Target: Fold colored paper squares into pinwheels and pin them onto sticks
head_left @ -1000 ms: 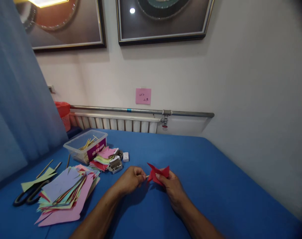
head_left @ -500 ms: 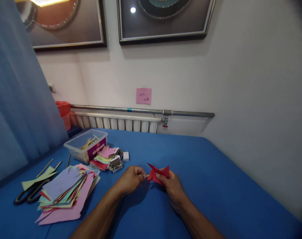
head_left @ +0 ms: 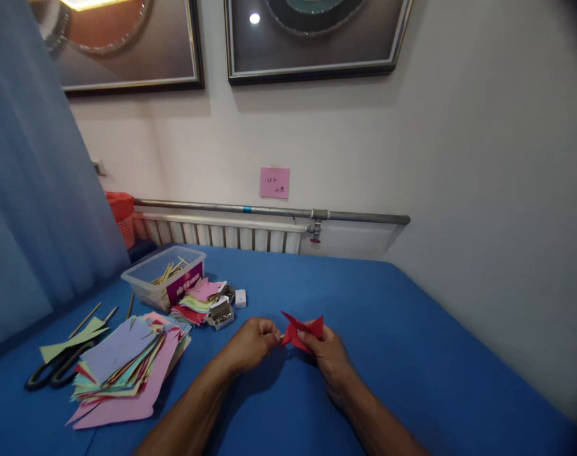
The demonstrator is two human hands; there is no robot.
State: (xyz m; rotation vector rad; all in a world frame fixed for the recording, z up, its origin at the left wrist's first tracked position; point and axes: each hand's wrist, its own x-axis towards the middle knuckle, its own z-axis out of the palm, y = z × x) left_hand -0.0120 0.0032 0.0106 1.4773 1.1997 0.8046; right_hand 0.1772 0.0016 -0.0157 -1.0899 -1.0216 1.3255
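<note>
My right hand (head_left: 327, 354) is closed on a folded red paper shape (head_left: 301, 330) with pointed flaps, held just above the blue table (head_left: 402, 354). My left hand (head_left: 250, 342) is pinched on a thin pale stick (head_left: 282, 336) whose tip meets the red paper's left side. Both hands are close together near the middle of the table.
To the left lie a pile of coloured paper sheets (head_left: 121, 373), black scissors (head_left: 55, 370), loose sticks (head_left: 85, 321), a clear plastic box of sticks (head_left: 164, 277), a smaller paper stack (head_left: 197, 301) and small boxes of metal bits (head_left: 220, 315). A radiator and pipe (head_left: 269, 212) run along the wall.
</note>
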